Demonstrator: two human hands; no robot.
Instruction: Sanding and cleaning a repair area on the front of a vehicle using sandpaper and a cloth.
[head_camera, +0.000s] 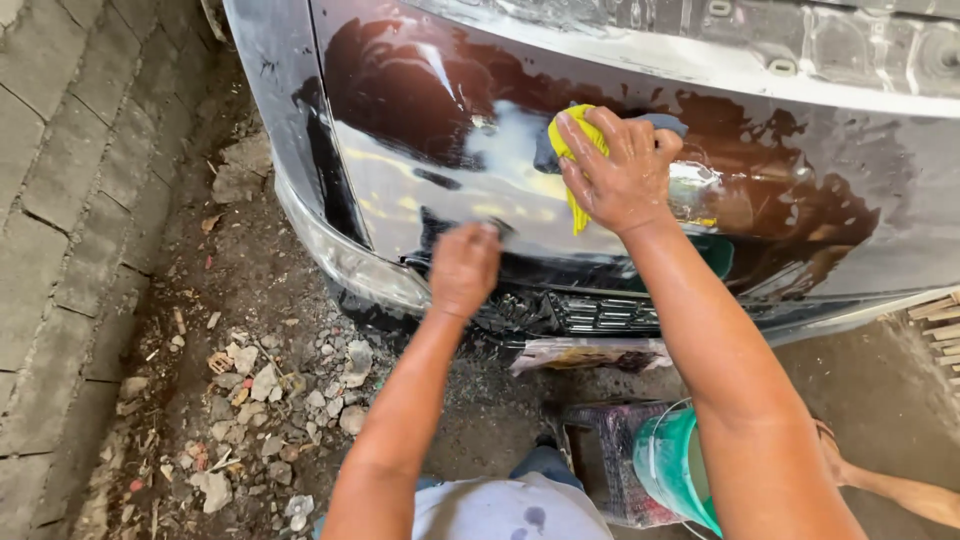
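Observation:
A glossy dark car bumper panel (820, 200) fills the upper part of the view, wet and partly dulled. My right hand (622, 172) presses a yellow cloth (577, 158) with a grey piece against the panel near its middle. My left hand (463, 268) is lower and to the left, fingers curled against the panel's lower edge; whatever it holds is hidden. A black grille strip (590, 312) runs below both hands.
A green bucket (672, 465) stands beside a dark stool (605, 450) at the bottom. Rubble and stones (270, 390) lie on the dirt ground to the left. Paving bricks (60, 200) border the far left. A bare foot (835, 455) shows at the right.

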